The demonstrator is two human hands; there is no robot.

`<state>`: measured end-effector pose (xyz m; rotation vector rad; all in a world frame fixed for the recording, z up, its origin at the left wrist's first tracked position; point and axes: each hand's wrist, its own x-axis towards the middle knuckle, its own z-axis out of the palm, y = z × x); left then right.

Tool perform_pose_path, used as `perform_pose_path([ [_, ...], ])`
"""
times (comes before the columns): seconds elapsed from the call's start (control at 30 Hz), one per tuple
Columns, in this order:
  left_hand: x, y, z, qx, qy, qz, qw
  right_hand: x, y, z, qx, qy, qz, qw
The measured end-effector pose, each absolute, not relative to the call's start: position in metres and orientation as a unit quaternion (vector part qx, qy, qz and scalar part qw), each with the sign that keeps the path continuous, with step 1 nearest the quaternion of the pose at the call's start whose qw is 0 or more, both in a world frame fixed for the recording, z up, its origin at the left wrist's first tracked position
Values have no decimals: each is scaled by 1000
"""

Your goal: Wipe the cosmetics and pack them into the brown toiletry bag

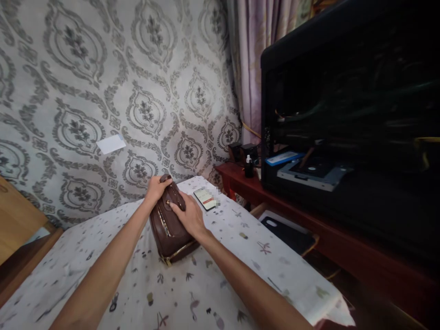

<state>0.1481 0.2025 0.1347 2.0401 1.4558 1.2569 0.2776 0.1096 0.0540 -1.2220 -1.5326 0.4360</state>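
A dark brown bag (167,233) with gold zippers rests on a white cloth (192,293) printed with small plants. My left hand (158,189) is closed on the bag's far end, near its strap loop. On the right side of the bag, my right hand (189,213) grips the edge, with the thumb on the front beside a small gold fitting. The far zipper lies between the two hands. Just beyond my right hand lies a phone (205,199) with its screen lit.
To the right, a red wooden desk (237,180) holds a large dark screen (343,91), a small black bottle (249,168) and a blue box (283,158). An open drawer below contains a dark object (287,233). Wooden furniture (17,220) stands at the left, against a patterned wall.
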Motion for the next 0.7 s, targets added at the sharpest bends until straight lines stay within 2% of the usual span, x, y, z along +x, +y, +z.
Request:
perform_pose_path([
  [0.1, 149, 193, 134, 724, 501, 445, 167, 273, 97, 49, -522, -609, 179, 569],
  [0.7, 149, 163, 134, 741, 445, 446, 233, 275, 105, 40, -480, -620, 163, 599],
])
